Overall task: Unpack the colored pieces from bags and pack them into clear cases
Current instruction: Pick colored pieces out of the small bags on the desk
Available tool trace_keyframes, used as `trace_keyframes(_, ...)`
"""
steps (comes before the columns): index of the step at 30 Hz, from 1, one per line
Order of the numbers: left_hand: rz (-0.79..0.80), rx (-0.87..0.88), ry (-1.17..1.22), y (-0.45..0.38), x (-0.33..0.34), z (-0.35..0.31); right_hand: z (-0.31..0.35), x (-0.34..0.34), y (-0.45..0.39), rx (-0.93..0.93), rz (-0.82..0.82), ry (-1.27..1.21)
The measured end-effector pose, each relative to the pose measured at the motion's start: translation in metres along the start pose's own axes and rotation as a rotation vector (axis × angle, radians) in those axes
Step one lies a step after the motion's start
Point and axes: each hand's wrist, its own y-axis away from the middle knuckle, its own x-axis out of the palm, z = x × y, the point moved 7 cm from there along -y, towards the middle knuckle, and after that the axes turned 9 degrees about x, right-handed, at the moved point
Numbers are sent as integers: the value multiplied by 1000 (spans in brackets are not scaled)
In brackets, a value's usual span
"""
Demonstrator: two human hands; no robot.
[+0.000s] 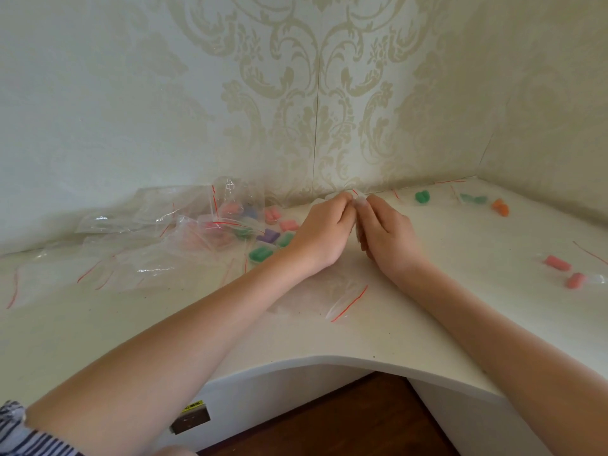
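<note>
The white desk fills a wall corner; its near edge curves inward around the person. Patterned wallpaper rises behind its far edge.

Both forearms reach from the near edge toward the far edge. A striped sleeve shows at the lower left.

A heap of empty clear bags with red seal lines covers the left part of the surface, running up to the far edge.

The left hand and the right hand meet near the middle of the far edge, fingers curled, fingertips touching. Together they pinch a small clear bag with a red line at its top; its contents cannot be made out.

One flat empty bag lies between the wrists, toward the near edge.

A cluster of filled clear cases sits just left of the left hand, partly under the heap. They hold pink, purple and green pieces; the nearest, a green-filled case, lies beside the left wrist.

Toward the far right corner lie a green pair, a teal pair inside a bag, and an orange pair, all apart from one another.

Near the right edge, two pink pieces lie close together, the nearer one touching a clear wrapper.
</note>
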Motion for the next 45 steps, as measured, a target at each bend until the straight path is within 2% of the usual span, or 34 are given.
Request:
trace_keyframes(8,4,71,-131,1,2,-6,-3,-5,-3,-95,-91,158)
trace_keyframes(14,-79,-76,75,6,10,0,1,0,0,-127,-79,144)
trace_keyframes(18,-147,-61,-46,6,1,-1,0,-7,-3,-98,-164,183)
trace_keyframes(22,-130,-92,-188,8,0,0,-3,-14,-5,-44,-208,326)
trace_keyframes(24,-142,-76,-270,8,-4,-3,2,-18,-3,-94,-224,392)
trace_keyframes(27,-163,-28,-357,7,-10,-4,22,-17,6,-314,-166,429)
trace_keyframes(29,-158,-8,-391,7,-12,-5,25,-14,8,-379,-144,538)
trace_keyframes(33,-153,145,-482,9,-7,-18,16,-16,3,-247,-173,682)
trace_keyframes(36,-47,275,-431,11,8,-27,6,-13,-2,-111,-116,776)
trace_keyframes(42,12,354,-321,11,13,-25,-7,-10,-7,-50,-75,618)
trace_keyframes(45,10,251,-84,11,13,-19,-7,-17,-11,-32,-99,366)
